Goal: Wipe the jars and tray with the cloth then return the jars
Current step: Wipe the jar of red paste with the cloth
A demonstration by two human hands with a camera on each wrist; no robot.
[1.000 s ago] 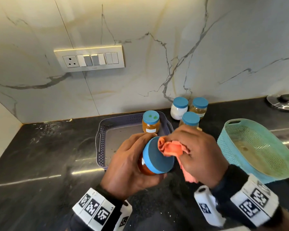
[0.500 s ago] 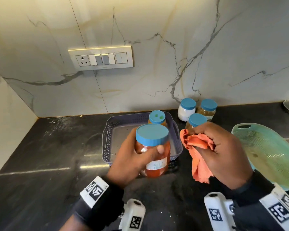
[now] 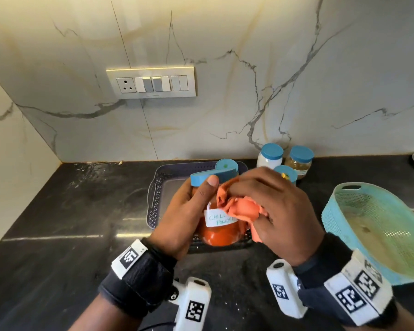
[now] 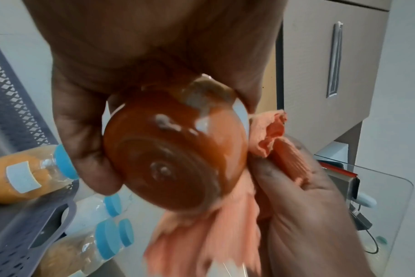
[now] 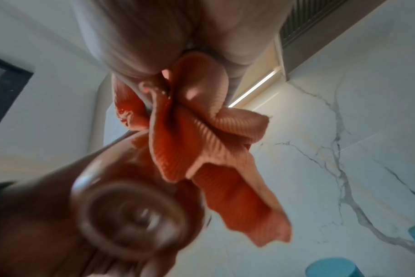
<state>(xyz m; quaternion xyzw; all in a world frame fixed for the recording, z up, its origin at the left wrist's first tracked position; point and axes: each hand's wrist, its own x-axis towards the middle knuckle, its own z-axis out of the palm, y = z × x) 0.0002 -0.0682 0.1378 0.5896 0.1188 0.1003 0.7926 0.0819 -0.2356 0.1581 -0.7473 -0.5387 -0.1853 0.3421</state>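
- The left hand (image 3: 179, 218) is wrapped around a chilli powder jar (image 3: 219, 225), thumb laid up against the edge of its blue lid (image 3: 208, 178); the jar is held in the air above the near rim of the tray (image 3: 153, 199), slightly tilted.
- A white label reading "CHILLI POWDER", partly covered, is seen on the jar's front; red-orange powder fills the jar.
- In the left wrist view the jar's round base (image 4: 171, 161) is seen from below, fingers (image 4: 83, 135) curled round its side.
- An orange cloth (image 3: 239, 209) is bunched in the right hand (image 3: 280, 211), whose fingers are closed on it; the cloth is pressed against the jar's side at 3 o'clock of the label.
- In the right wrist view the ribbed cloth (image 5: 216, 150) hangs in folds beside the blurred jar base (image 5: 133, 219).
- The grey perforated tray sits on the dark worktop (image 3: 58, 223) at 12 o'clock from the hands; one blue-lidded jar (image 3: 226, 166) stands at its far side, mostly hidden.
- Three more blue-lidded jars stand on the worktop at 1 o'clock, outside the tray: a white-filled one (image 3: 270, 156), a brownish one (image 3: 299, 161), and a nearer one (image 3: 286, 174) partly hidden behind the right hand.
- A teal basket (image 3: 378, 225) lies at 3 o'clock.
- A switch panel (image 3: 151, 82) is fixed to the marble wall at 11 o'clock.
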